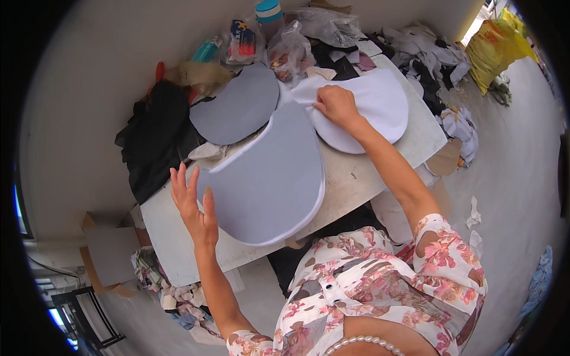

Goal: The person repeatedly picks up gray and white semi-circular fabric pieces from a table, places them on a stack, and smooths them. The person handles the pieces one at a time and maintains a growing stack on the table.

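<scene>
A large grey curved panel with a white edge (267,178) lies across the table in front of me. My left hand (196,204) is raised at its left end, fingers spread and holding nothing. Past the panel's upper right, my right hand (337,107) is closed on the left part of a rounded white fabric piece (377,110), which wrinkles near the fingers; the fingertips are partly hidden. A smaller grey curved piece (240,104) rests behind the large panel, close to black cloth (157,139) at the table's left edge.
Plastic bags (291,53), a blue-lidded container (269,15) and fabric scraps crowd the table's back edge against the wall. Cloth heaps (427,53) and a yellow bag (496,50) are at the right. Below the table (172,237), a cardboard box (110,252) and folded fabrics stand left.
</scene>
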A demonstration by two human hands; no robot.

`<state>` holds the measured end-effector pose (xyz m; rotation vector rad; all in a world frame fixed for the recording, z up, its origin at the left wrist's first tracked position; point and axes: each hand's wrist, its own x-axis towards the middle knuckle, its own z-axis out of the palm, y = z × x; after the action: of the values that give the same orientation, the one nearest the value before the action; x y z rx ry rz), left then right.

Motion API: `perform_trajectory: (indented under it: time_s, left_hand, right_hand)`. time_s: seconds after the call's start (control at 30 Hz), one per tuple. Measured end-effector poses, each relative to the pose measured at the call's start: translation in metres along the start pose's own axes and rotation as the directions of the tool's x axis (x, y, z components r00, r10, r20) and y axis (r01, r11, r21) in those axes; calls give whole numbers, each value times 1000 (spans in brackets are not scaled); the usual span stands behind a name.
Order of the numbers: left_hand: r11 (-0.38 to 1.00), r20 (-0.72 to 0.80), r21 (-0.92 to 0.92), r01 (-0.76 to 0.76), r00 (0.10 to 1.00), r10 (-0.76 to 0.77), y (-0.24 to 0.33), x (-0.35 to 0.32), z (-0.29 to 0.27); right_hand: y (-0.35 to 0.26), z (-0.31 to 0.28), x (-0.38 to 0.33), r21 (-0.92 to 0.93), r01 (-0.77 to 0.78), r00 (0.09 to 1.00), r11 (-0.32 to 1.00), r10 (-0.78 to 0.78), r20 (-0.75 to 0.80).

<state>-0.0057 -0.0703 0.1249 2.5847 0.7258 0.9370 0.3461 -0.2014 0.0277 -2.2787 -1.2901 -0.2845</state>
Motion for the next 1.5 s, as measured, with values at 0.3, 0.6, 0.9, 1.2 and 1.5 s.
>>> perform_trajectory:
  time_s: [0.3, 0.6, 0.9, 1.2, 1.5]
  left_hand:
    - [952, 22, -306, 16, 1000, -9, 65, 54, 29]
    - [838, 506, -413, 356, 855, -113, 132, 132, 152]
    - [822, 221, -566, -64, 949, 226, 169, 122, 150]
    - [412, 347, -862, 296, 936, 53, 145, 119, 105]
    - [305, 403, -884, 356, 909, 107, 148, 108, 86]
  right_hand:
    - [6, -18, -9, 235, -94, 994, 967, 106, -39]
    - [-4, -77, -28, 267, 149, 903, 952, -22, -428]
    - [29, -148, -1, 650, 174, 960, 740, -273, 54]
    - [90, -223, -54, 430, -36, 978, 902, -56, 199]
    - [76, -242, -66, 851, -119, 992, 512, 88, 85]
